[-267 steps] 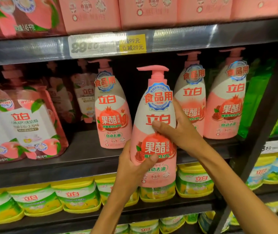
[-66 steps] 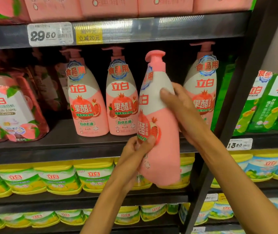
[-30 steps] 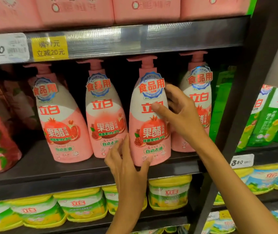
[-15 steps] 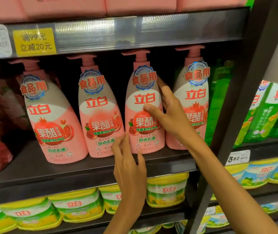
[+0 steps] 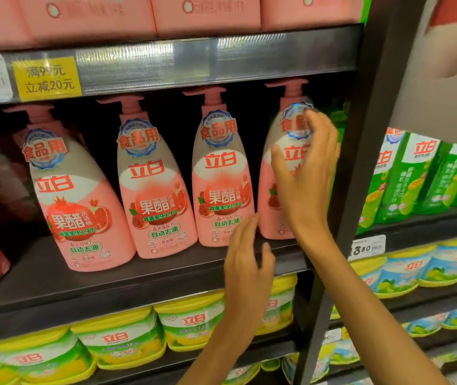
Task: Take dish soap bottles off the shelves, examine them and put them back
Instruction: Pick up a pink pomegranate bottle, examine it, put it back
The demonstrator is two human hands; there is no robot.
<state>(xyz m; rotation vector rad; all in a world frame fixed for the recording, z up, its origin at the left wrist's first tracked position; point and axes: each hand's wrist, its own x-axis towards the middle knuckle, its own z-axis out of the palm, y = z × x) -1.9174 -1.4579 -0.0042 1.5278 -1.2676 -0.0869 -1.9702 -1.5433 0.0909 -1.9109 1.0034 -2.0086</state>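
Observation:
Four pink pump bottles of dish soap stand in a row on the dark shelf [image 5: 138,279]. My right hand [image 5: 307,184] curls round the upper part of the rightmost bottle [image 5: 266,220], thumb on its label and fingers round its right side; the hand is blurred. The third bottle [image 5: 221,176] stands upright and free beside it. My left hand [image 5: 246,270] hovers with relaxed fingers in front of the shelf edge, fingertips just below the third bottle's base, holding nothing. The other two bottles [image 5: 155,195] [image 5: 74,207] stand further left.
A dark upright post [image 5: 360,162] divides the bays just right of my right hand. Green refill pouches [image 5: 421,176] fill the right bay. Yellow-lidded tubs [image 5: 121,343] line the shelf below, pink boxes [image 5: 205,9] the shelf above. A yellow promo tag [image 5: 47,77] hangs on the rail.
The bottle I held is back on the shelf as third in the row. My right hand let it go and moved right to the last bottle. My left hand drew back slightly.

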